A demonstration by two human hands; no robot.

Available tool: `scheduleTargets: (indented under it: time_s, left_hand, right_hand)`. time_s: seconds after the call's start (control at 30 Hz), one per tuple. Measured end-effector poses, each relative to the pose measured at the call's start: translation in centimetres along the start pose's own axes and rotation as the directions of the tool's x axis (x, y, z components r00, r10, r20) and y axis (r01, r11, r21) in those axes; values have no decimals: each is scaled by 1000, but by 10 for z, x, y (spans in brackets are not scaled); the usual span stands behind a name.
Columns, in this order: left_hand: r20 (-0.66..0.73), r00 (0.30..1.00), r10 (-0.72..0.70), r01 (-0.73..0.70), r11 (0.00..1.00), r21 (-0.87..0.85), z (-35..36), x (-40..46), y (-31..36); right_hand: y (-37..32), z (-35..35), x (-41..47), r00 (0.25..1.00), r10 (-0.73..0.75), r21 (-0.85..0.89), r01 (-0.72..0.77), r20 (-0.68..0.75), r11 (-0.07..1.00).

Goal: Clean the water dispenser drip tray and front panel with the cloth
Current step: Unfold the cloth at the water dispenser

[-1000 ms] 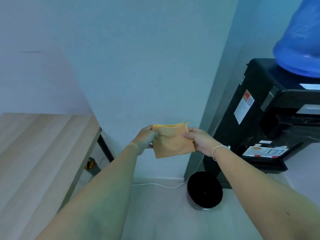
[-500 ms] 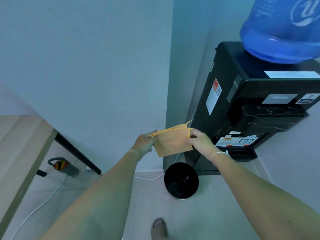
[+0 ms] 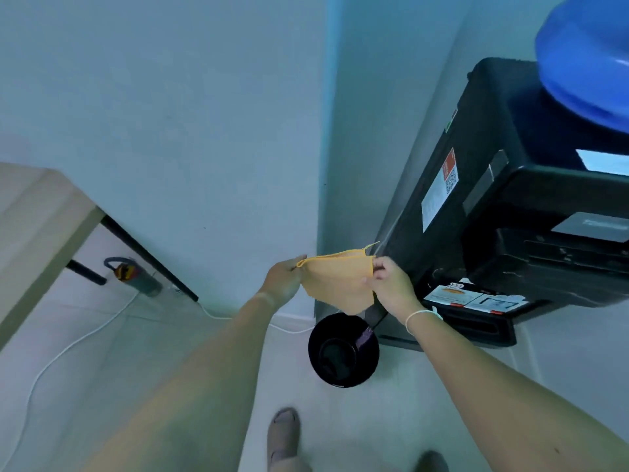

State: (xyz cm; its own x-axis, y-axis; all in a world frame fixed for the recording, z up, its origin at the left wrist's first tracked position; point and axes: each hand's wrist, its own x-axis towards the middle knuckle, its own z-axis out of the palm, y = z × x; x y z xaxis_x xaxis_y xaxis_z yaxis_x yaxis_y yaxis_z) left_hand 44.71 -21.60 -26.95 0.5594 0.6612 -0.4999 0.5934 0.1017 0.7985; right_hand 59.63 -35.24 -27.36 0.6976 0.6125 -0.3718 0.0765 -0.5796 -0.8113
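Cloth (image 3: 337, 282) between hands, left of dispenser (image 3: 510, 212); bin (image 3: 343, 352) below cloth; table (image 3: 37, 226) far left.

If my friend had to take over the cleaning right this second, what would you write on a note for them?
Left hand: pinches the left top corner of the orange cloth.
Right hand: pinches the right top corner. The cloth hangs spread between both hands, in the air, left of the water dispenser.
Drip tray: low on the dispenser's front, just right of the right hand. The cloth is not touching it.
Front panel: above the tray, also untouched.
Done: cloth is in hand and opened out.
Left: wipe the drip tray, then the front panel.
Mind the black bin on the floor below the cloth.
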Motion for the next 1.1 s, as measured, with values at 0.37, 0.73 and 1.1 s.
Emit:
scheduleTargets:
  time_s: [0.37,0.73,1.1]
  left_hand:
    - [-208,967,-146,75,947,-312,102,-40,-30]
    - [-64,989,-132,99,923,-371,180,23,-138]
    - [-70,996,-60,29,928,-372,238,77,-247]
  right_hand:
    - [92,-34,18,951,53,49,-71,304,996]
    - [225,-4,62,879,285,-42,-292,381,956]
    - [334,45,88,864,302,4,-332,403,943]
